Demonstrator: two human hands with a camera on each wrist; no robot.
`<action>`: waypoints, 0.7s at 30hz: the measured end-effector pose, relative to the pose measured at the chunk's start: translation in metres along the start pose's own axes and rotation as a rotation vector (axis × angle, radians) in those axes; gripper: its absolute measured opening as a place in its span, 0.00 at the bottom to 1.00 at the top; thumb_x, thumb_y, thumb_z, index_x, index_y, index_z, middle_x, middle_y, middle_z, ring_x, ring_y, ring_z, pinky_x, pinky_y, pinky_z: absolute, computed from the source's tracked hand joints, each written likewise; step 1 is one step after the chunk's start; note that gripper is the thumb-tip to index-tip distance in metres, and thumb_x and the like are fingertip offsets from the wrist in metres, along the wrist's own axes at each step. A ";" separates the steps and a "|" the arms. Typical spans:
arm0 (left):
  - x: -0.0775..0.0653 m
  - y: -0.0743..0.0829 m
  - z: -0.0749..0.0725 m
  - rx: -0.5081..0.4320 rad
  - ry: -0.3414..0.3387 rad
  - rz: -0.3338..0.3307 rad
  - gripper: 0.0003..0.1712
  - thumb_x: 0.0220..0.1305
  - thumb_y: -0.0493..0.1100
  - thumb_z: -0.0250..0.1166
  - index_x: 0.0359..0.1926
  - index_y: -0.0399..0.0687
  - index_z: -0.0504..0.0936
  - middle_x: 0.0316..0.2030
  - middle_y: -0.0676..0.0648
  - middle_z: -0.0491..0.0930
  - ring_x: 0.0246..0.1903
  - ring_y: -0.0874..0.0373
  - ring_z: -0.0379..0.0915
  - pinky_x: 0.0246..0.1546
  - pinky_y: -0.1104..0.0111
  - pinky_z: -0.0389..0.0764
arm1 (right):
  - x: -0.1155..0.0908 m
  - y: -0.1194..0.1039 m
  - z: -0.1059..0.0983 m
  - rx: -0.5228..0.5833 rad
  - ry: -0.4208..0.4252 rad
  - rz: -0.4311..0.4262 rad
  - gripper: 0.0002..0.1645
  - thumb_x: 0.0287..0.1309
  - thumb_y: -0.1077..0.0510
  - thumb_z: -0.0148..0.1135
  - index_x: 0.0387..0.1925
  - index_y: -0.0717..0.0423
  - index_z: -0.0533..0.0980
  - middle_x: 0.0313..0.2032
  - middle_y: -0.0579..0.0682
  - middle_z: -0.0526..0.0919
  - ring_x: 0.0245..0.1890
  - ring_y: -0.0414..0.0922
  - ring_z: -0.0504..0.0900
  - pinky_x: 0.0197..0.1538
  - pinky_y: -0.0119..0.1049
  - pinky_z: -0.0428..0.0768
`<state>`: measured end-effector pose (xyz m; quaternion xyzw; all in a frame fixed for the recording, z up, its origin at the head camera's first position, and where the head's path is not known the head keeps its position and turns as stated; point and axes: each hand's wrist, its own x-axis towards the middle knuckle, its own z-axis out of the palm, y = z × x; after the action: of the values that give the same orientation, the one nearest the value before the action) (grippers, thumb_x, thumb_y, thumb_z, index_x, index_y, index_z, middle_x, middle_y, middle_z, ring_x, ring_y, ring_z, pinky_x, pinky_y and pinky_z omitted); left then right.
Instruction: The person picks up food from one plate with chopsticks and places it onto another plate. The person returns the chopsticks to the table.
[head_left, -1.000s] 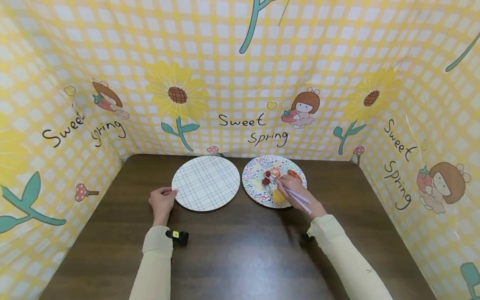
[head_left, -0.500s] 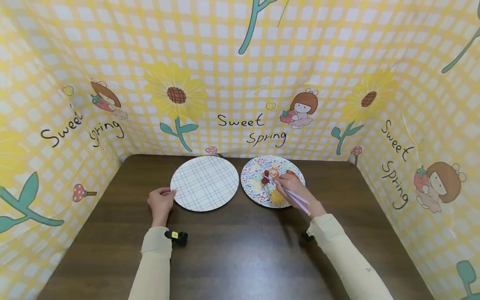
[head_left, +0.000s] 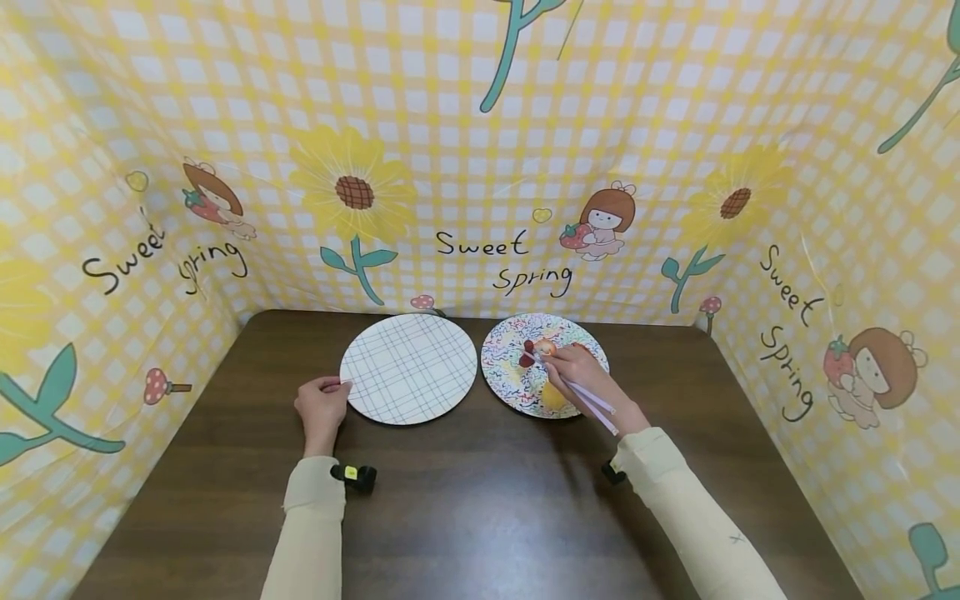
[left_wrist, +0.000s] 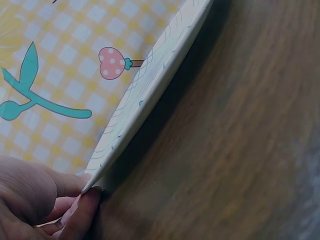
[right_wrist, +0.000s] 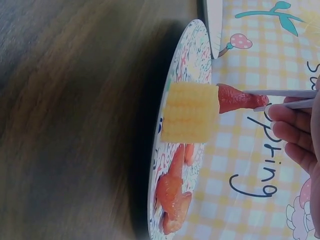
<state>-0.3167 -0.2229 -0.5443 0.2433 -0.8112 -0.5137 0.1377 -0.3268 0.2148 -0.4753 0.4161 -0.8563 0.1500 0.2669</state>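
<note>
My left hand (head_left: 322,410) pinches the left rim of a white plate (head_left: 408,367) with thin blue grid lines, thumb on top and fingers beneath, as the left wrist view shows. My right hand (head_left: 583,373) holds a pair of pale lilac chopsticks (head_left: 600,407) over a speckled plate (head_left: 501,379). Between the chopstick tips is a dark red piece shaped like a small drumstick (right_wrist: 231,98). On the speckled plate are a yellow corn piece (right_wrist: 190,112), a glazed chicken wing (right_wrist: 172,197) and a round orange-pink piece (head_left: 545,346). In the head view my right hand partly covers the wing.
Both plates lie side by side near the back edge of a dark wooden table (head_left: 480,508). A yellow checked cloth (head_left: 465,150) with printed flowers stands around the back and both sides.
The head view has shifted slightly. My right hand has moved a little, covering more of the wing, with the red piece still at the chopstick tips. My left hand keeps its grip on the rim.
</note>
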 end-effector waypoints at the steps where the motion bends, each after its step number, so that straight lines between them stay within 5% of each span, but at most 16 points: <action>1: 0.000 0.000 0.000 -0.001 0.003 0.001 0.18 0.67 0.42 0.68 0.50 0.31 0.85 0.46 0.31 0.85 0.48 0.41 0.81 0.45 0.58 0.79 | 0.000 0.001 0.001 -0.008 0.002 0.000 0.13 0.65 0.67 0.59 0.46 0.68 0.84 0.35 0.58 0.86 0.33 0.54 0.81 0.43 0.48 0.79; 10: -0.002 0.000 0.003 -0.012 0.041 0.004 0.17 0.67 0.40 0.67 0.49 0.30 0.85 0.46 0.30 0.85 0.46 0.41 0.81 0.43 0.60 0.78 | 0.004 0.001 0.006 -0.026 0.008 0.013 0.13 0.64 0.66 0.59 0.44 0.68 0.85 0.35 0.58 0.87 0.34 0.54 0.82 0.44 0.49 0.80; 21: -0.003 0.003 0.004 -0.014 0.019 0.001 0.17 0.69 0.40 0.65 0.51 0.29 0.84 0.47 0.29 0.84 0.49 0.39 0.80 0.51 0.51 0.78 | 0.012 -0.012 0.003 0.033 -0.034 0.063 0.13 0.66 0.68 0.59 0.48 0.68 0.84 0.44 0.60 0.87 0.43 0.55 0.85 0.46 0.48 0.83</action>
<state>-0.3164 -0.2173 -0.5434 0.2469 -0.8063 -0.5169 0.1472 -0.3240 0.1983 -0.4705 0.3959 -0.8706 0.1654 0.2405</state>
